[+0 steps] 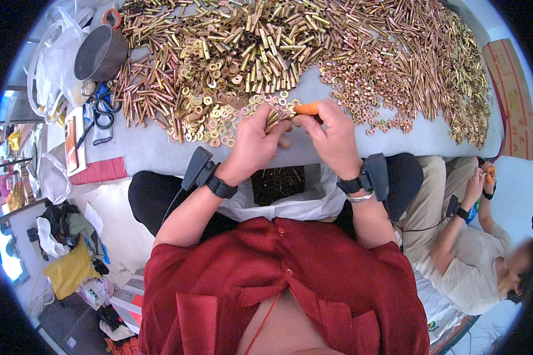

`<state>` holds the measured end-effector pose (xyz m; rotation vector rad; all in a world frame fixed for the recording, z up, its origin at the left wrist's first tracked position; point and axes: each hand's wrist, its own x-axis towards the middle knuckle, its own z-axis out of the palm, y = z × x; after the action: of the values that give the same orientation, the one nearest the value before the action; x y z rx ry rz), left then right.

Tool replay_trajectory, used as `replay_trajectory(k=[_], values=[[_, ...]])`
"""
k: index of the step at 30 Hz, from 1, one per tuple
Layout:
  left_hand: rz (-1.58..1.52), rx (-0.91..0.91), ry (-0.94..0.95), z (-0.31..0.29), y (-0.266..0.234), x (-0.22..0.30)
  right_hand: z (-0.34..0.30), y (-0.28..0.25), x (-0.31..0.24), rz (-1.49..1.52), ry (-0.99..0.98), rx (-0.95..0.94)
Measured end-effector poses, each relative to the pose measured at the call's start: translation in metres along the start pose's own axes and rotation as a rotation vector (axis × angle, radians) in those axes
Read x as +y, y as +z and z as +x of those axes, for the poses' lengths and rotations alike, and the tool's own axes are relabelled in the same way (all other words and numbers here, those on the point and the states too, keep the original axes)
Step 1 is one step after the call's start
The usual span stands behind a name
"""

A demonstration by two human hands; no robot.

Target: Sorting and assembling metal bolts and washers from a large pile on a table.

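My left hand (256,145) is closed around some short brass-coloured metal sleeves (272,121) near the table's front edge. My right hand (333,141) meets it from the right, thumb and index finger pinched together at the ends of these pieces. An orange finger cover (306,109) sits on the right index finger. What exactly lies between the right fingertips is too small to make out. Just beyond the hands spread flat washers (219,121), with a heap of metal sleeves (272,59) behind them. Small hex nuts (391,115) lie to the right.
An open white sack (320,201) with dark metal pieces inside sits between my knees. At the table's left are a dark metal pot (102,53), blue-black scissors (103,115) and plastic bags (56,71). Another person (474,260) works at the right, beside a cardboard sheet (512,94).
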<state>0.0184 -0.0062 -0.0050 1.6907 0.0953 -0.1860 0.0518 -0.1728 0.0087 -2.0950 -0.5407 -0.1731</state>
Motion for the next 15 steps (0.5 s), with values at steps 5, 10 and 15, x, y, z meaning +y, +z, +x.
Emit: replay_trajectory(k=[5, 10, 15], values=[[-0.060, -0.023, -0.046, -0.0008, 0.0002, 0.0058, -0.0014, -0.0034, -0.0068, 0.242, 0.147, -0.027], [-0.011, -0.013, 0.018, -0.0018, -0.0002, -0.0008, -0.0046, -0.0005, -0.0083, 0.190, 0.184, 0.036], [0.032, -0.011, 0.054, -0.0010, -0.0003, 0.0000, 0.0007, -0.0021, -0.0008, -0.072, 0.048, 0.002]])
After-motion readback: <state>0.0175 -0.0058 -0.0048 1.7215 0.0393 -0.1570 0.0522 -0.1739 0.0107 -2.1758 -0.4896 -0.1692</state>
